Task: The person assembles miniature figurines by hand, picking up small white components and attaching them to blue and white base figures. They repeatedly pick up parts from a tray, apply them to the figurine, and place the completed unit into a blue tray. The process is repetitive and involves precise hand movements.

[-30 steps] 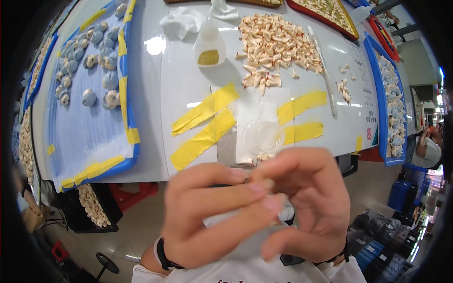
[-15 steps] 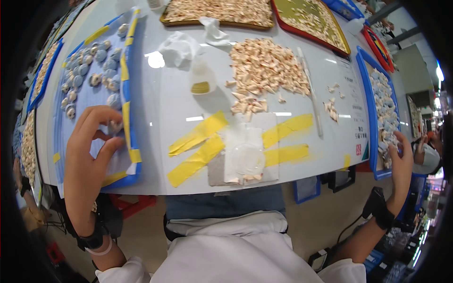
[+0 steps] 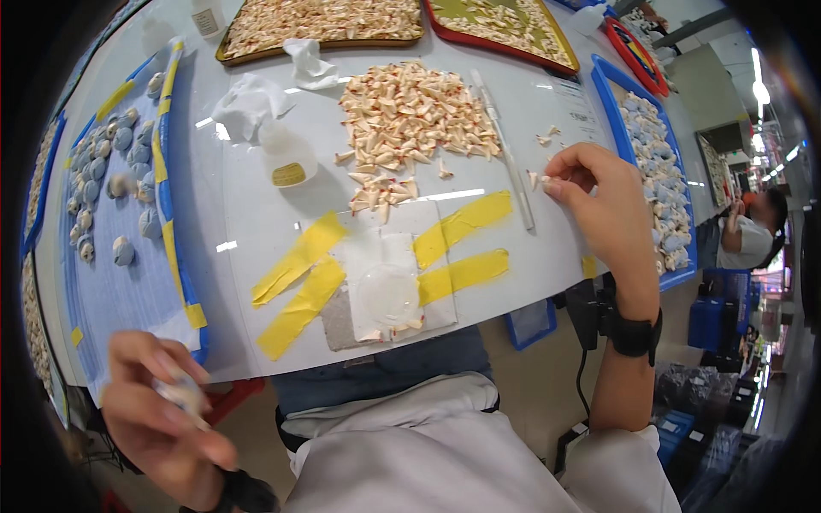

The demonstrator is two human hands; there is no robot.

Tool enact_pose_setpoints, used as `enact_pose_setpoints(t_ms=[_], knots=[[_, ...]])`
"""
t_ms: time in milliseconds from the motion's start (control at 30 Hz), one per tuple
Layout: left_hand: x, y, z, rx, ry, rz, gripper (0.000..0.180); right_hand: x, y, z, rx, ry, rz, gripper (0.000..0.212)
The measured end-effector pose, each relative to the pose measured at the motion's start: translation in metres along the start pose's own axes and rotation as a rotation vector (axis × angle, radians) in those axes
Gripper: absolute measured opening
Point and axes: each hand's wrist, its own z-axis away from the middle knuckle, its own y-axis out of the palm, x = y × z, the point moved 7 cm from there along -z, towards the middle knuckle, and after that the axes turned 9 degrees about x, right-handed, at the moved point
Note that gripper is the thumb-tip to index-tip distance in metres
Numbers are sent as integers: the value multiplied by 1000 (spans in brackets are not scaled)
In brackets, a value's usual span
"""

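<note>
My left hand (image 3: 162, 419) is closed around a small blue-and-white rounded figurine piece (image 3: 181, 395), held over the near edge of the table at the left; motion blurs it somewhat. Beside it lies a blue-lined tray (image 3: 128, 299) with several similar rounded pieces (image 3: 94, 167). My right hand (image 3: 603, 201) is at the right of the table with thumb and fingertips pinched together. A small cream pointed piece (image 3: 546, 181) shows at those fingertips, partly hidden. Another loose cream piece (image 3: 533, 179) lies just beside them.
A heap of cream pointed pieces (image 3: 410, 120) lies mid-table, left of a white pen-like stick (image 3: 505, 150). Nearer are a taped-down board (image 3: 342, 318) with a round clear dish (image 3: 389, 295), and a bottle (image 3: 286, 158). A blue tray (image 3: 614, 94) of blue-and-white pieces stands right.
My left hand has lifted a figurine piece out of the left tray and come nearer. My right hand has left the right blue tray for the loose cream pieces. The view has shifted.
</note>
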Motion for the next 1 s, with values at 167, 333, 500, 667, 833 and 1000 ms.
enact_pose_setpoints(t_ms=[167,333,500,667,833,1000], knots=[[11,36,9,-27,-148,258,47,7,-13,7,-180,-120,54,11],[22,57,11,-40,-183,347,48,11,-37,32,-461,-156,41,9],[20,60,14,-42,-284,474,48,5,-34,41,-507,-201,-41,10],[29,58,17,-24,-258,522,48,0,-17,53,-383,-63,-703,12],[33,64,21,-70,-291,739,47,8,4,73,-196,-108,-983,19],[39,75,17,-42,-318,732,50,31,21,68,-150,-109,-1068,20]])
